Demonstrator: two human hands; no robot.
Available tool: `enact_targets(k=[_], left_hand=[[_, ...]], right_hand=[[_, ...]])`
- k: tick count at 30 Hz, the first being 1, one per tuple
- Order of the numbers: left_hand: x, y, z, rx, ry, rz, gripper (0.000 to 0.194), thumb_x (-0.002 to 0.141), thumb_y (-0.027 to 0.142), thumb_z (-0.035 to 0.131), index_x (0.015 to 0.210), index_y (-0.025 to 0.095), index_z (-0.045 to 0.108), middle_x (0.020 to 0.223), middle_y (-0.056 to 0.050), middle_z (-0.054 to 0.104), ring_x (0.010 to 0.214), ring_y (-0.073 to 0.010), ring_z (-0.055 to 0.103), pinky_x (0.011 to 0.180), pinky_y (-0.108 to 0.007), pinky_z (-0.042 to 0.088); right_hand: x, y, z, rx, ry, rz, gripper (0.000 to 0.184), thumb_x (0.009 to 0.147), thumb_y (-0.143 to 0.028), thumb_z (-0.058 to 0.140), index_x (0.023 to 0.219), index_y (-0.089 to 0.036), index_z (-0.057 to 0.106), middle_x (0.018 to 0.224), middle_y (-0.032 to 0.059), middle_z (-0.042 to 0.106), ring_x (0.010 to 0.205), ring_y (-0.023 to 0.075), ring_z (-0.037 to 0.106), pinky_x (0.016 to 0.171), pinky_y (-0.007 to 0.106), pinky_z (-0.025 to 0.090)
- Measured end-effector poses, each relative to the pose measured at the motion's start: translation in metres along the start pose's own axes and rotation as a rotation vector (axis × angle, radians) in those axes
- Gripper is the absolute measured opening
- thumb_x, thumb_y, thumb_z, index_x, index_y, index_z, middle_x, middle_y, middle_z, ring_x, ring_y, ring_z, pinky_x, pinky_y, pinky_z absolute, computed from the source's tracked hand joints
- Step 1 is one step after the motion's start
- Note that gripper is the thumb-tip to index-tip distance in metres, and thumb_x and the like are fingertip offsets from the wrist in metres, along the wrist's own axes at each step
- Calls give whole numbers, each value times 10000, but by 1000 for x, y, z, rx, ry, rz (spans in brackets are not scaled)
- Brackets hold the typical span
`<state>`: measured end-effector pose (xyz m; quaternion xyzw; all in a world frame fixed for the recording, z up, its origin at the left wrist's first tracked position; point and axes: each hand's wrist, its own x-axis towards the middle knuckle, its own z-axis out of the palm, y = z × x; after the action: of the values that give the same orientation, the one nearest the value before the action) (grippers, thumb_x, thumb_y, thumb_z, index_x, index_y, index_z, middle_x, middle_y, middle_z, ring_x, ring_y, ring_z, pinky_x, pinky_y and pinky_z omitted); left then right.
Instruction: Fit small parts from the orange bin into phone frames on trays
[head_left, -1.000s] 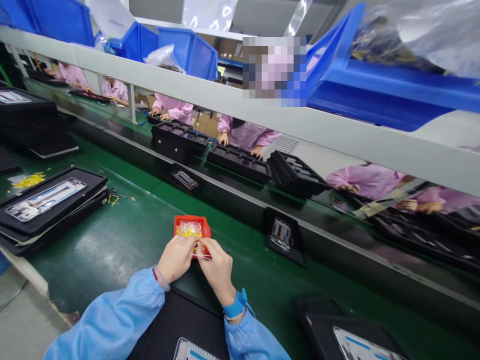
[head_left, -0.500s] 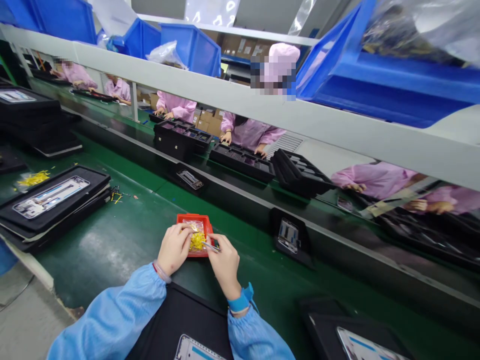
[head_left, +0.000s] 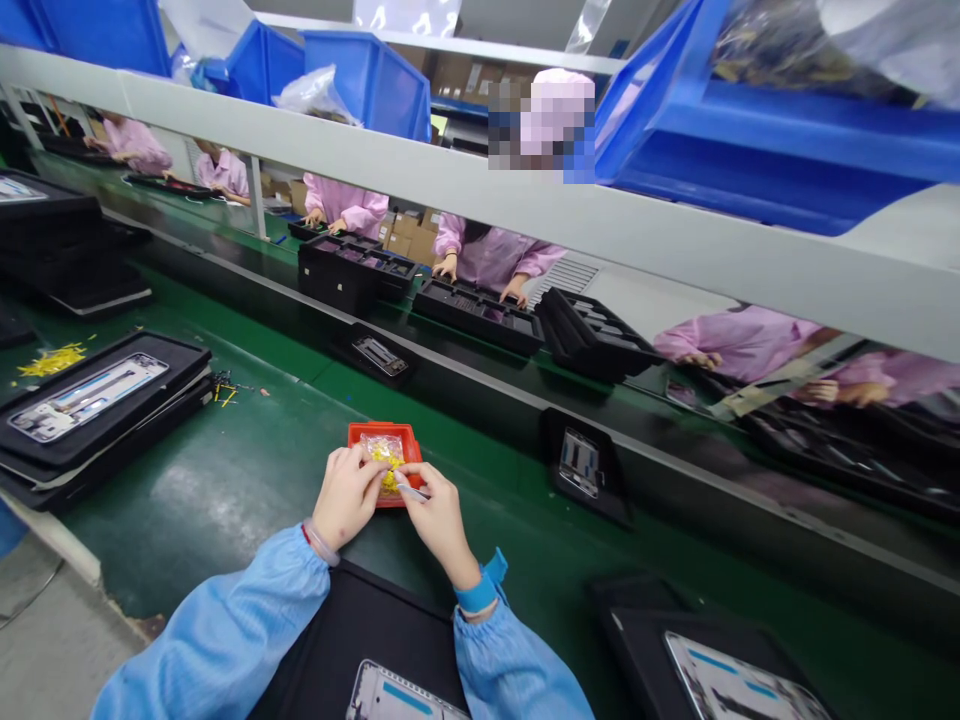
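Over the red box (head_left: 411, 438) on the green bench, my left hand (head_left: 343, 497) is closed in a pinch; whatever lies between its fingertips is too small to make out. My right hand (head_left: 439, 517) grips metal tweezers (head_left: 415, 492), its fingertips almost meeting those of the left. Inside the box lie small yellow pieces (head_left: 388, 484) and a clear plastic bag (head_left: 381, 445). Below my wrists, a black foam tray (head_left: 349, 620) holds a phone frame (head_left: 397, 697), partly cut off by the lower edge of the view.
Stacked black trays (head_left: 105, 420) with a phone frame stand at left, beside loose yellow strips (head_left: 52, 360). Another tray (head_left: 637, 640) is at lower right. A dark conveyor (head_left: 465, 400) carries trayed frames. Blue bins (head_left: 367, 85) line the shelf above; co-workers in pink sit opposite.
My right hand has shifted slightly left with the tweezers, closer to my left fingertips. The left hand keeps its pinch over the box. The whole view has shifted a little.
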<state>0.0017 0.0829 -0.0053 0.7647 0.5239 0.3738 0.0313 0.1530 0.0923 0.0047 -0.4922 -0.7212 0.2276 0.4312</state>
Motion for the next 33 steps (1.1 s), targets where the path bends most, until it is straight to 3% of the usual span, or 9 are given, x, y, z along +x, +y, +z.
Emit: enact_targets(k=[10, 19, 24, 33], left_hand=[[2, 5, -4, -33, -33, 15, 189, 845, 136, 435, 841, 204, 611, 787, -22, 660, 768, -189, 587, 867, -390, 393], [2, -3, 3, -51, 7, -37, 230, 797, 113, 447, 865, 203, 648, 800, -34, 682, 754, -191, 614, 805, -367, 439], [3, -8, 1, 1, 44, -99, 271, 796, 108, 433, 973, 198, 618, 822, -36, 686, 762, -197, 613, 835, -391, 418], [2, 1, -1, 67, 74, -88, 167, 822, 160, 509, 741, 211, 646, 1020, -91, 661, 1005, -289, 556, 912, -515, 341]], right_hand=[[-1, -3, 1, 19, -5, 1, 191, 817, -294, 526, 721, -195, 658, 702, 36, 675, 598, 163, 622, 543, 246, 483], [-3, -5, 2, 66, 13, 29, 183, 790, -317, 554, 700, -206, 669, 687, 31, 687, 592, 168, 623, 549, 250, 486], [-2, -1, -4, 100, 82, 108, 182, 780, -327, 563, 732, -187, 669, 700, 43, 692, 522, 150, 581, 491, 243, 456], [-9, -2, -13, 235, 114, 231, 304, 780, -465, 566, 722, -171, 621, 616, 39, 669, 564, 178, 626, 538, 267, 496]])
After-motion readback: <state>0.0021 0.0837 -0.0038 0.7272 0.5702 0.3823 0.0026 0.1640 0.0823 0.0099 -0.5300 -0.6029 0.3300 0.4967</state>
